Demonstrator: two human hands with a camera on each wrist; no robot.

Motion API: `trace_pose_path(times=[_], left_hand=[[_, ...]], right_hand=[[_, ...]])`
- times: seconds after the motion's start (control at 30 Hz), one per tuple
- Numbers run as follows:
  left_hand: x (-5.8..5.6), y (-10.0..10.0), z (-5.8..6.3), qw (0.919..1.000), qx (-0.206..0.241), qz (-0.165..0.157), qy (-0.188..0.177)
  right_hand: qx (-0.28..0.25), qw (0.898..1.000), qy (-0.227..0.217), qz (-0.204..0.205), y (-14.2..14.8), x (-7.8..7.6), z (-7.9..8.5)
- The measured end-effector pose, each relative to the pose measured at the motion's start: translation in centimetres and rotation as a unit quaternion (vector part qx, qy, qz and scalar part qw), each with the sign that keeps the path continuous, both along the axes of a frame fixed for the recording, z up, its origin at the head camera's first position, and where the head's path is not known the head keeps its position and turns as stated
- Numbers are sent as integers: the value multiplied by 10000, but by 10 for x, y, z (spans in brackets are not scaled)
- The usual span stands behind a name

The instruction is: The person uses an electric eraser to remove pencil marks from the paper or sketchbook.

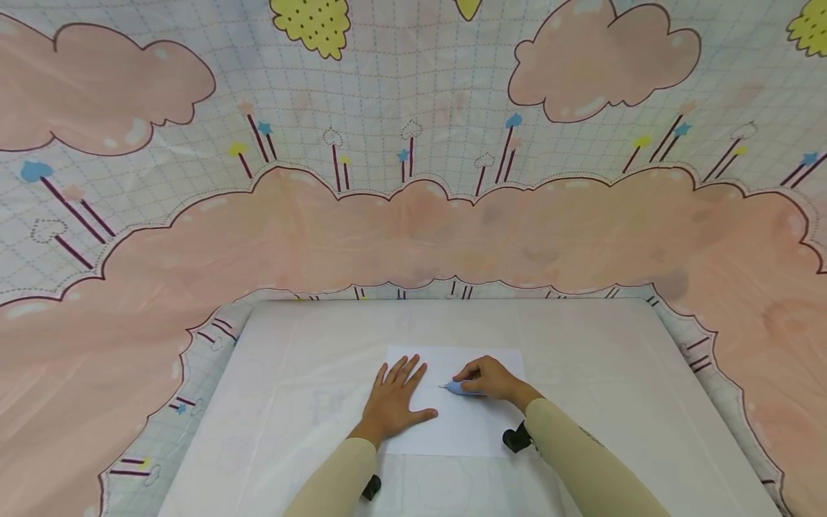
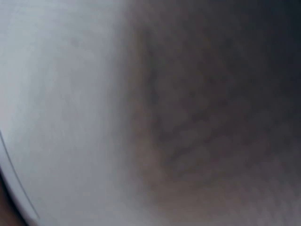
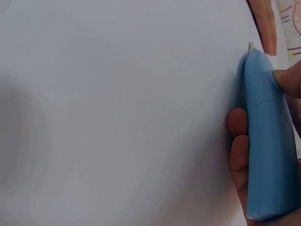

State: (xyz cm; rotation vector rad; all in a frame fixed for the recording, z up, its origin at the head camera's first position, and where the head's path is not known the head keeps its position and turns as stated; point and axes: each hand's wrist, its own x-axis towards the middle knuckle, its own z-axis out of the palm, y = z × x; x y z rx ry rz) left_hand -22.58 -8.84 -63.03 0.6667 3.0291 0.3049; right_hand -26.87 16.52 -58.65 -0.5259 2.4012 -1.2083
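Note:
A white sheet of paper (image 1: 452, 438) lies on the white-covered table. My left hand (image 1: 390, 402) rests flat on the left part of the sheet, fingers spread and thumb out to the right. Over the sheet's right half, my right hand (image 1: 494, 378) grips a thick blue handheld tool (image 3: 267, 141), its narrow pale tip pointing left toward the left hand. The right wrist view shows the thumb (image 3: 288, 81) pressed on the tool near its tip and fingers curled under its body. Only blurred pale and dark surfaces show in the left wrist view.
The white table (image 1: 310, 359) extends around the sheet on all sides. Behind and beside it hangs a printed cloth (image 1: 413, 237) with pink clouds. A black wrist camera (image 1: 517, 436) sits under the right sleeve (image 1: 581, 452), another (image 1: 371, 488) by the left sleeve (image 1: 336, 477).

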Motion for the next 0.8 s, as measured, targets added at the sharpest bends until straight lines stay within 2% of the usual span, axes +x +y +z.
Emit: trace_pose_path(times=[0.4, 0.53, 0.8], left_hand=[[0, -1, -5, 9999, -114, 8, 95], [1, -1, -5, 9999, -112, 22, 96], [3, 0, -3, 10000, -17, 12, 77]], right_hand=[[19, 10000, -60, -55, 12, 2, -1], [-60, 10000, 33, 49, 13, 3, 0], [-53, 10000, -57, -7, 11, 1, -5]])
